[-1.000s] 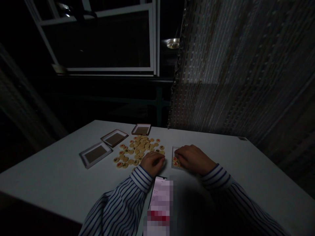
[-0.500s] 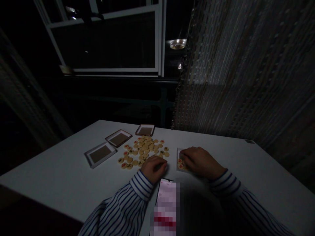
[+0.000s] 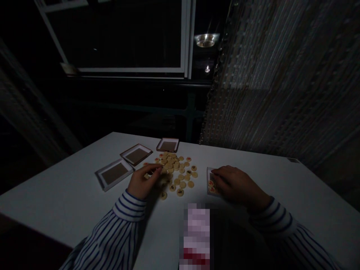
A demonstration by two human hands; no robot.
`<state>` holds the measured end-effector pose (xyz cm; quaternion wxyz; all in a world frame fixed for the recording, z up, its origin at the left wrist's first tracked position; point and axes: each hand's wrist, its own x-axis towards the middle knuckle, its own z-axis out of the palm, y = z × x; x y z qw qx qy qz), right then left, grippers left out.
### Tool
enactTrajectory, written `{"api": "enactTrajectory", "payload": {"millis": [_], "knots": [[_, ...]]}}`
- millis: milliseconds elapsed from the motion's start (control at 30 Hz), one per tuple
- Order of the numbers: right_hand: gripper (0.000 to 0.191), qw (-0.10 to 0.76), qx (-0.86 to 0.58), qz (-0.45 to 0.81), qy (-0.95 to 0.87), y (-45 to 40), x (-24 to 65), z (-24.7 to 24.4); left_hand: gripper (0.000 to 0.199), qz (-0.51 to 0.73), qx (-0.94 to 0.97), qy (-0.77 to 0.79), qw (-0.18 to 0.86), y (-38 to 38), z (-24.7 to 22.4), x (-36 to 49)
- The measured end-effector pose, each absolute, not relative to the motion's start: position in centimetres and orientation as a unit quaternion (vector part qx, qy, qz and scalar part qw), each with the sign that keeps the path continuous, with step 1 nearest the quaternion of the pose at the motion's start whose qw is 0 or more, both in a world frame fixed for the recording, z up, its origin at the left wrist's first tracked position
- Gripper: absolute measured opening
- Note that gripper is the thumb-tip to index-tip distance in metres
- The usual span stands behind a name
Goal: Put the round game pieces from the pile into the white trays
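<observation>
Many discs (image 3: pixel 176 165) lie loose on our table (image 3: pixel 84 202); some sit in our box (image 3: pixel 208 182). Our left hand (image 3: pixel 140 182) and right hand (image 3: pixel 239 184) curl; we can't tell if they grip.

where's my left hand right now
In the head view, your left hand is at the left side of the pile of round game pieces, near the box nearest you on the left.

The white table (image 3: pixel 70 187) is covered with round game pieces (image 3: pixel 180 192), four shallow boxes (image 3: pixel 115 172) and a phone (image 3: pixel 197 232).
</observation>
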<state>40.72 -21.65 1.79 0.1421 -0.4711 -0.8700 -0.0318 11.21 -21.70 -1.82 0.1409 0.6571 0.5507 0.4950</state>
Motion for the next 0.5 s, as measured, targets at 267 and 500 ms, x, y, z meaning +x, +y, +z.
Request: {"api": "enactTrajectory", "payload": {"millis": [267,500], "knots": [[0.032,0.132,-0.459,-0.008,-0.879,-21.4,38.6,2.8,0.034,0.497,0.616,0.593,0.151,-19.4,0.1,8.2],[0.032,0.103,-0.446,0.019,-0.889,-20.5,35.5,3.9,0.036,0.496,0.638,0.571,0.148,-16.1,0.1,5.5]]}}
